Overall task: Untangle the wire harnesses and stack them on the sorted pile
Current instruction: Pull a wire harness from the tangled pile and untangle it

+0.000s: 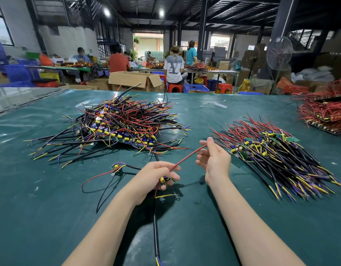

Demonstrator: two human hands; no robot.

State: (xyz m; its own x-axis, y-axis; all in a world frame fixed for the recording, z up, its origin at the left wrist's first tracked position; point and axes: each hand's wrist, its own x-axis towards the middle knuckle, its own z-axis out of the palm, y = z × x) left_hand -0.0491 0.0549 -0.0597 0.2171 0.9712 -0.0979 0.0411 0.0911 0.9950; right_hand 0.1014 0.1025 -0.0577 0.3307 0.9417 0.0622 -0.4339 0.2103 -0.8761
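Observation:
My left hand [158, 176] grips one wire harness [156, 217] at its small circuit board, low in the middle of the head view. Its thick black cable hangs down toward me. Its red and black wire pair [187, 157] stretches up to the right, where my right hand [213, 158] pinches it between thumb and fingers. A tangled heap of harnesses [119, 125] lies at the back left on the green table [50, 208]. The sorted pile [275, 156], with wires lying parallel, sits to the right. A loose harness [115, 168] lies left of my left hand.
Another heap of red-wired boards [323, 114] sits at the far right edge. Small white scraps [220, 105] lie at the table's back. Beyond the table are cardboard boxes [135, 79], stools, a standing fan [279, 54] and seated people at other benches.

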